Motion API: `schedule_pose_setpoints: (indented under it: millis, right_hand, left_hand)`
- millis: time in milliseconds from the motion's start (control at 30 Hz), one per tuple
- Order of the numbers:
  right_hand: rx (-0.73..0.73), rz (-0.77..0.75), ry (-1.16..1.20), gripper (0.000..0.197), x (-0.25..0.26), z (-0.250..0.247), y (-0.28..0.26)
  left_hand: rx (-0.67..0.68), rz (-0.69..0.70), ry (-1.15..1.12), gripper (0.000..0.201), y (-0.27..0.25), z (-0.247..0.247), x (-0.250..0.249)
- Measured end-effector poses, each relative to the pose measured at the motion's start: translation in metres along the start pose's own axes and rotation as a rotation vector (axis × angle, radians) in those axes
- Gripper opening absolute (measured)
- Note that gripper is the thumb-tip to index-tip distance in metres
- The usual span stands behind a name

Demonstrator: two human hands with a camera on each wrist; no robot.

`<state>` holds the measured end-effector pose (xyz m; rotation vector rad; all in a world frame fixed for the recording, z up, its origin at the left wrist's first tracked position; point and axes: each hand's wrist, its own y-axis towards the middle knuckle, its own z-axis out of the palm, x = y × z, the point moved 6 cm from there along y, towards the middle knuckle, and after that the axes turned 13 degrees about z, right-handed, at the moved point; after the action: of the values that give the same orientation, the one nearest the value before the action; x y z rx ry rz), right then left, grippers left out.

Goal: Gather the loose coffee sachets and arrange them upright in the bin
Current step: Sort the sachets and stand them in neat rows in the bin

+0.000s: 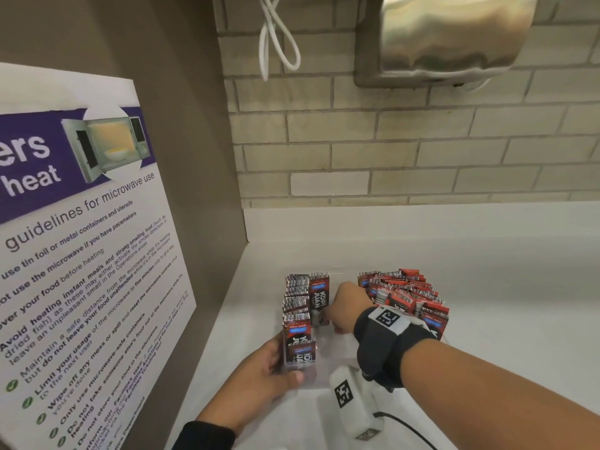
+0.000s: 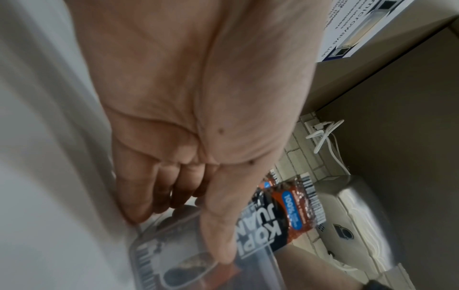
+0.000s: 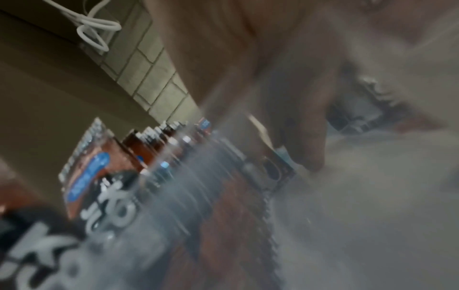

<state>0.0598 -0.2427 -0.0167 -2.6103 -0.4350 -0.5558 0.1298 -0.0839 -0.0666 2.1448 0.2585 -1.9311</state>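
A clear plastic bin [image 1: 319,380] stands on the white counter [image 1: 519,287]. Red-and-black coffee sachets stand upright in a left row [image 1: 297,306] and a fuller right row [image 1: 406,293]. My left hand [image 1: 272,368] grips the bin's near-left corner, thumb on the front wall [image 2: 248,270] and fingers curled at its side. My right hand [image 1: 341,310] reaches down into the gap between the rows. Its curled fingers [image 3: 305,137] pinch a sachet [image 3: 279,164] low in the bin. The right wrist view is blurred.
A brown side panel with a microwave guidelines poster [image 1: 81,238] closes the left. The tiled wall behind carries a steel dispenser [image 1: 448,37] and a dangling white cable [image 1: 276,37]. Bare counter stretches right of the bin.
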Motion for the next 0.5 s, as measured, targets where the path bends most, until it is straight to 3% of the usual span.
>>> schedule_pose_setpoints:
  millis: [67,167,300,367,433,500]
  right_hand:
    - [0.009,-0.01,-0.024,0.032,0.003,-0.001,-0.004]
    - [0.063,-0.049,-0.122,0.02,0.007,-0.003,-0.016]
    - [0.086,-0.107,-0.026,0.014,0.009,-0.026,-0.024]
    - [0.071,-0.138,0.031,0.01,0.01,-0.047,-0.03]
    - [0.097,-0.171,0.115,0.021,0.007,-0.069,-0.037]
    - [0.083,-0.227,0.204,0.018,-0.003,-0.093,-0.048]
  left_hand:
    - [-0.007,-0.01,-0.005,0.064,0.0,0.0,-0.001]
    - [0.005,0.005,0.006,0.078,0.0,0.0,-0.001]
    - [0.038,-0.019,0.12,0.075,-0.003,-0.008,-0.006]
    - [-0.021,-0.065,0.146,0.079,-0.006,-0.022,-0.012]
    - [-0.135,-0.064,0.184,0.064,-0.01,-0.039,-0.029]
    - [-0.275,-0.001,0.235,0.049,-0.016,-0.053,-0.055]
